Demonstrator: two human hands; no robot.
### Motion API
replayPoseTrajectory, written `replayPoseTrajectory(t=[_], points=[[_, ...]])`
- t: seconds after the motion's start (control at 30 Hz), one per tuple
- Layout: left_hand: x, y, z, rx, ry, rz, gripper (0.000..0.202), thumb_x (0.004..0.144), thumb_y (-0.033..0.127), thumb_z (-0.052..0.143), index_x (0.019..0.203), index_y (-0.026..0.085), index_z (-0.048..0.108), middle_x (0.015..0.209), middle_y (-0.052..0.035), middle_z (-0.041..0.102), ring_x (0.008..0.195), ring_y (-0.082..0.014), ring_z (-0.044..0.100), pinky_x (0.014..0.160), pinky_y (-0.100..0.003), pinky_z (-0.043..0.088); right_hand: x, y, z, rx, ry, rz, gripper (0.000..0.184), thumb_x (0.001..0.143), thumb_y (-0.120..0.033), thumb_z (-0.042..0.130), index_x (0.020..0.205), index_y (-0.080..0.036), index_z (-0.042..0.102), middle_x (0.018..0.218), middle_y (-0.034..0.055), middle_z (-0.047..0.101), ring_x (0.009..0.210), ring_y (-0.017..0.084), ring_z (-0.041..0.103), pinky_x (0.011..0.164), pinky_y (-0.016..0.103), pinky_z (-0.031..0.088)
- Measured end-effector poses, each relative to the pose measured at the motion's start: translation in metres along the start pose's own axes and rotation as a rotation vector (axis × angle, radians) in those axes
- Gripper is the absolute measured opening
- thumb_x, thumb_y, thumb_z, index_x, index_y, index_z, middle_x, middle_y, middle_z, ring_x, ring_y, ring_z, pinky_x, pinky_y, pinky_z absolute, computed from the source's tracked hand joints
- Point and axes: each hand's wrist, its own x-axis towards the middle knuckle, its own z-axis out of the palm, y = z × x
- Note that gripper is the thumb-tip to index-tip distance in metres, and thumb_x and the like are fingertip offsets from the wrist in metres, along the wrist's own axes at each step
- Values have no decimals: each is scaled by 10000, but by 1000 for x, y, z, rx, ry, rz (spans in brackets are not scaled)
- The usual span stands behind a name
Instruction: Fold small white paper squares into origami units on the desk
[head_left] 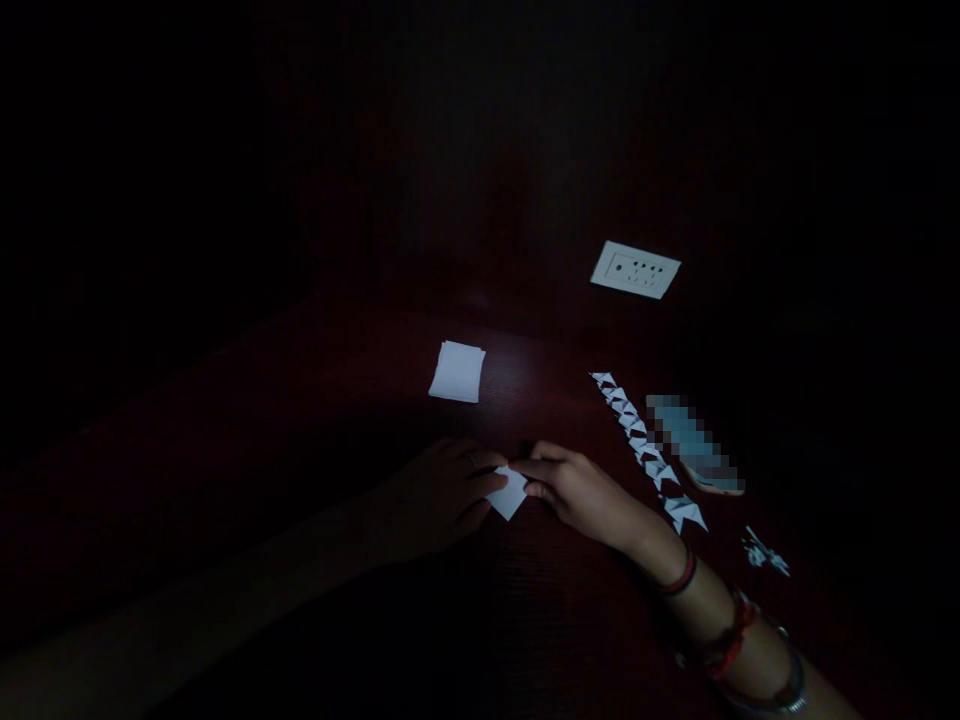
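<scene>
The scene is very dark. A small white piece of paper (510, 494) lies on a dark red-brown table (315, 400), held between both hands. My left hand (442, 495) has its fingers curled onto the paper's left edge. My right hand (577, 490) pinches the paper's right edge with thumb and fingers. Bracelets sit on my right wrist.
A stack of white paper squares (457, 371) lies beyond the hands. A row of folded paper pieces (646, 452) runs diagonally at the right, beside a phone (694, 445). A small folded piece (765, 551) lies further right. A white wall socket (634, 269) is behind.
</scene>
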Motion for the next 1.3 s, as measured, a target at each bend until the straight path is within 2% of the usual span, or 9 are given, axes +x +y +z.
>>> replayPoseTrajectory(t=[0.3, 0.57, 0.7, 0.77, 0.9, 0.97, 1.07, 1.2, 1.3], points=[[2, 5, -1, 13, -21, -30, 278, 843, 210, 407, 1112, 212, 474, 1166, -14, 471, 987, -219, 418, 862, -388, 312, 0, -7, -11, -244, -46, -16, 212, 859, -243, 431, 999, -224, 589, 854, 30, 563, 733, 123, 543, 609, 220, 389], [3, 4, -2, -7, -8, -39, 302, 843, 219, 416, 1143, 208, 446, 1150, -13, 482, 972, -198, 433, 856, -354, 320, -7, -6, -18, -285, -103, -43, 163, 819, -179, 480, 864, -213, 633, 837, 27, 605, 790, 146, 561, 628, 236, 384], [2, 3, 1, 5, -11, -42, 308, 854, 236, 403, 1160, 216, 437, 1167, -9, 475, 982, -203, 429, 857, -362, 322, -10, -2, -20, -249, -117, -26, 177, 799, -131, 483, 799, -205, 644, 789, 18, 611, 748, 134, 568, 619, 229, 385], [2, 3, 1, 4, -15, -44, 305, 859, 230, 392, 1160, 219, 437, 1180, -7, 469, 999, -205, 422, 865, -366, 322, -10, 3, -20, -208, -62, 10, 189, 802, -125, 476, 821, -206, 646, 804, 17, 614, 747, 129, 570, 638, 227, 396], [2, 2, 2, 8, 0, -29, 324, 868, 225, 374, 1187, 205, 419, 1223, -31, 440, 1077, -222, 381, 902, -379, 306, -7, 10, -15, -133, 77, 43, 245, 825, -205, 482, 1046, -214, 587, 932, 39, 599, 829, 141, 564, 715, 238, 419], [2, 1, 3, -3, 2, -26, 335, 864, 225, 376, 1198, 208, 408, 1223, -31, 441, 1084, -220, 379, 905, -382, 305, -5, 9, -11, -115, 43, 4, 262, 829, -225, 483, 1076, -233, 571, 922, 31, 589, 810, 132, 564, 704, 229, 419], [3, 0, 4, -36, -16, -39, 346, 852, 223, 394, 1198, 220, 402, 1200, -21, 455, 1055, -208, 402, 898, -379, 312, -3, 5, -7, -125, -10, -31, 219, 843, -211, 461, 1004, -239, 607, 853, 16, 575, 732, 107, 558, 648, 209, 404], [3, 1, 2, -50, -39, -50, 362, 843, 236, 417, 1203, 226, 392, 1197, -21, 447, 1061, -215, 396, 900, -396, 315, -2, 1, -6, -192, -11, -48, 218, 849, -181, 438, 982, -218, 607, 809, 15, 565, 684, 103, 539, 591, 209, 380], [2, 1, 3, -42, -4, -58, 369, 833, 245, 433, 1200, 228, 397, 1210, -36, 423, 1093, -222, 377, 907, -401, 321, -2, 0, -7, -240, -20, -101, 220, 843, -144, 428, 934, -206, 619, 796, 22, 568, 715, 117, 534, 610, 222, 377]])
